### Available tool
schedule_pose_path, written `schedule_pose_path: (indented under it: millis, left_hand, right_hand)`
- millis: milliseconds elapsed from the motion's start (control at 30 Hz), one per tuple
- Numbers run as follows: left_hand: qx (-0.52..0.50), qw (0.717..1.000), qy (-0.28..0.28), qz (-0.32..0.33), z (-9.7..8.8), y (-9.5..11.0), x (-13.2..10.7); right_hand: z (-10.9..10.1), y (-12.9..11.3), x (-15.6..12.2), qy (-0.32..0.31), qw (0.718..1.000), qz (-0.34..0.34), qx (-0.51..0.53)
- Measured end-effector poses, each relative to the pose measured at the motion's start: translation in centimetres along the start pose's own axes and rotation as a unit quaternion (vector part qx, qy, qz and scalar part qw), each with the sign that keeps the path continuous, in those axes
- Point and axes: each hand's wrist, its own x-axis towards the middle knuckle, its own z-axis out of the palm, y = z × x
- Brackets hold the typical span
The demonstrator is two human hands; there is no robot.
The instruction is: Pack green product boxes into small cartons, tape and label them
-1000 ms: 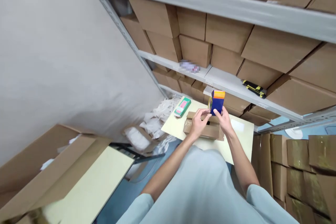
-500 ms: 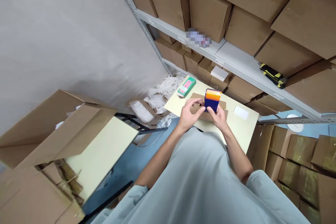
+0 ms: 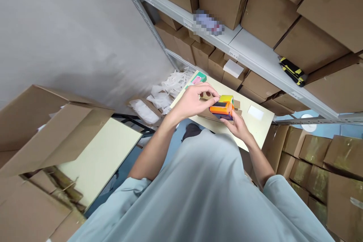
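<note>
My right hand [image 3: 236,124] grips a small orange and dark blue box [image 3: 222,109] by its right end, with the thumb along the near side. The box lies tilted, its orange end with a dark strip facing up. At its upper left, my left hand [image 3: 195,100] has thumb and forefinger closed together in a pinch; what lies between the fingertips is too small to make out. Just behind the box shows a yellow item [image 3: 227,99], partly covered. An opened brown carton [image 3: 210,113] sits beneath my hands on the pale table [image 3: 244,136].
A green and pink box [image 3: 200,78] lies at the table's far left corner, a white card [image 3: 255,112] at its right. Behind stands a shelf rack [image 3: 249,45] full of cartons, with a black and yellow tool [image 3: 291,71]. A large open carton [image 3: 56,136] stands at left.
The box has tipped over from standing upright, showing its orange end. My left hand has risen over its upper edge into a pinch. The yellow item has come into sight. The view has shifted slightly.
</note>
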Motion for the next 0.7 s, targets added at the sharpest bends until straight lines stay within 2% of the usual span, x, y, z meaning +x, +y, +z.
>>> schedule_pose_path:
  millis: [100,233,400,533,633,700]
  left_hand:
    - [0.007,0.999,-0.021,0.036,0.1,0.2,0.0]
    - [0.066,0.992,-0.019,0.105,0.5,0.4,-0.3]
    - [0.115,0.986,-0.004,0.124,1.0,0.8,-1.2]
    - [0.107,0.989,0.031,0.097,0.8,1.2,-2.2]
    - [0.078,0.994,0.074,0.031,0.2,1.3,-3.2]
    - [0.049,0.993,0.108,-0.025,-0.3,0.6,-3.9]
  right_hand:
    - [-0.5,-0.1,-0.3,-0.001,0.999,0.001,-0.034]
    - [-0.8,0.0,-0.4,-0.002,0.998,-0.001,-0.061]
    - [-1.0,-0.5,-0.7,-0.006,0.997,-0.005,-0.070]
    - [-2.0,-1.3,-1.4,-0.040,0.994,-0.002,-0.101]
    - [-3.5,-1.8,-2.4,-0.087,0.987,0.037,-0.127]
    - [-4.9,-2.4,-2.7,-0.122,0.980,0.078,-0.139]
